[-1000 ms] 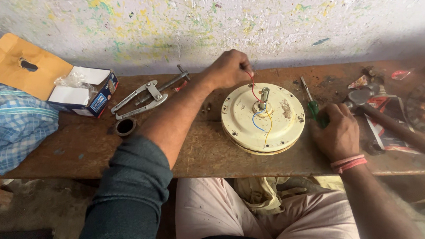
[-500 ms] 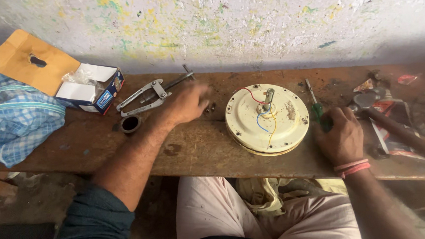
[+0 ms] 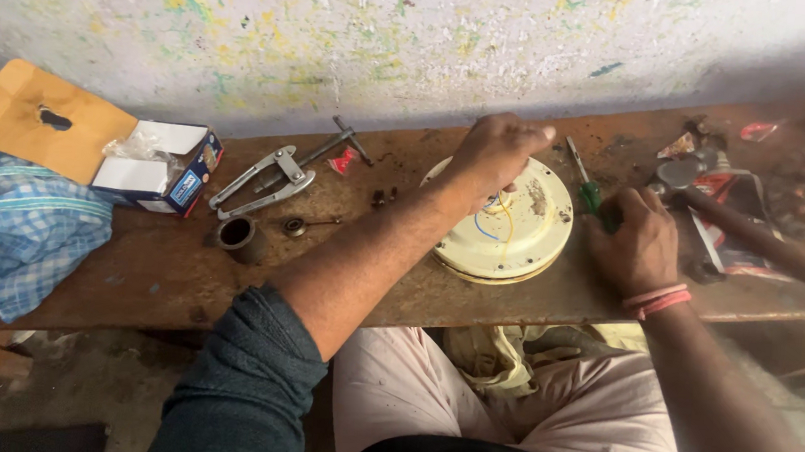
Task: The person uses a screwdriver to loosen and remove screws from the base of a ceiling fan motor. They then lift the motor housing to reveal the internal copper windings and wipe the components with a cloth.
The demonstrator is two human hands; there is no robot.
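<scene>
A round cream fan motor housing point(image 3: 539, 236) lies flat on the wooden bench point(image 3: 134, 283), with blue and yellow wires showing at its centre. My left hand point(image 3: 493, 152) is over the housing's middle with its fingers bunched together. What lies under the fingertips is hidden. My right hand point(image 3: 637, 242) rests on the bench just right of the housing. It is closed around the green handle of a screwdriver point(image 3: 587, 184), whose blade points away toward the wall.
A metal puller point(image 3: 269, 181), a small bush point(image 3: 237, 235) and a bearing point(image 3: 295, 226) lie left of the housing. Further left are a cardboard box point(image 3: 156, 169), a brown envelope point(image 3: 27, 120) and a blue checked cloth point(image 3: 15, 227). Cluttered parts point(image 3: 699, 171) and a dark handle point(image 3: 761, 237) fill the right.
My left hand went from the housing's far edge to the small parts by the puller, then came back onto the housing's centre. My right hand stayed on the screwdriver.
</scene>
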